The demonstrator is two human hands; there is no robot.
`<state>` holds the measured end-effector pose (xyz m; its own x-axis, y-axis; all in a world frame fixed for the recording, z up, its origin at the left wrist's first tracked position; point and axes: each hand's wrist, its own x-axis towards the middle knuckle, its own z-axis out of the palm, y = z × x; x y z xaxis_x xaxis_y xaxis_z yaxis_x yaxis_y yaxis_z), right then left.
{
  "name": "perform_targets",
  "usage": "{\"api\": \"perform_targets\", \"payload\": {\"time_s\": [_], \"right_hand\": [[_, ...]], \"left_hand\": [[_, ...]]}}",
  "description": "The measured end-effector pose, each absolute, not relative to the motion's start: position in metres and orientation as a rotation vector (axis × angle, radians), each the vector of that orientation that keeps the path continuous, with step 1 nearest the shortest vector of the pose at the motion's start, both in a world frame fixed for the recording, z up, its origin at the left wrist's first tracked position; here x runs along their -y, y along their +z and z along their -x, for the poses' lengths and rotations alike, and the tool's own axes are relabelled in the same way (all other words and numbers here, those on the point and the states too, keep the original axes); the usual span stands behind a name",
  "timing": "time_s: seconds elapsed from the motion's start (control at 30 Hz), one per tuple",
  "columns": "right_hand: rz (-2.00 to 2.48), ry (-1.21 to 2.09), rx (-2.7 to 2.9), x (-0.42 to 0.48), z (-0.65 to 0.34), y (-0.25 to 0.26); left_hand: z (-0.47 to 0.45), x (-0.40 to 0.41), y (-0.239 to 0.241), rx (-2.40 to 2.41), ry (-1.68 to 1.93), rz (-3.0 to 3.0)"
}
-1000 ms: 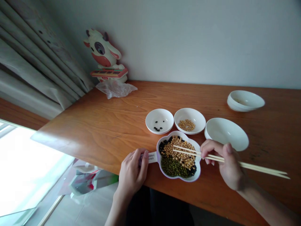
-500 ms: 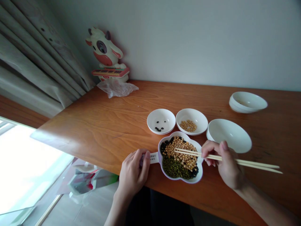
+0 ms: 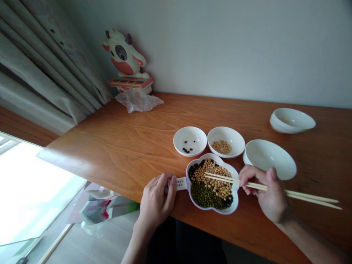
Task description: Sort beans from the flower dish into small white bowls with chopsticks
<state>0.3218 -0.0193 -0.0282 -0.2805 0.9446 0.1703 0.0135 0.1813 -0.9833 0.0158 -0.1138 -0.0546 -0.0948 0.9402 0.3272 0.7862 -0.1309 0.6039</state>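
Observation:
My left hand (image 3: 158, 200) is closed round the handle of a flower-shaped dish (image 3: 235, 207), white inside with a purple rim. Soybeans (image 3: 217, 172), green mung beans (image 3: 205, 196) and black beans (image 3: 194, 169) lie in it. In my right hand (image 3: 268, 190) is a pair of wooden chopsticks (image 3: 310, 197); their tips are over the soybeans, and I cannot tell whether they grip one. Behind the dish stand a white bowl with several black beans (image 3: 190, 132) and a white bowl with soybeans (image 3: 235, 137). Another white bowl (image 3: 269, 156) sits beyond my right hand, partly hidden by it.
One more white bowl (image 3: 293, 121) stands at the back right of the wooden table (image 3: 132, 139). At the back left are a cow-shaped toy keyboard (image 3: 129, 66) and a crumpled plastic bag (image 3: 139, 102). Bags (image 3: 106, 209) lie on the floor beyond the table's left front edge.
The view has shifted slightly. My right hand and the rear ends of the chopsticks have moved a little to the right, while the tips stay over the soybeans. My left hand keeps its hold.

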Motion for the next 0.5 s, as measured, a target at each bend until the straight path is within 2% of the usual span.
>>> {"api": "perform_targets", "payload": {"time_s": [0.5], "right_hand": [[0.954, 1.210, 1.555, 0.0181, -0.3212, -0.0312]], "left_hand": [[-0.0151, 0.1143, -0.0554, -1.920, 1.018, -1.939]]}}
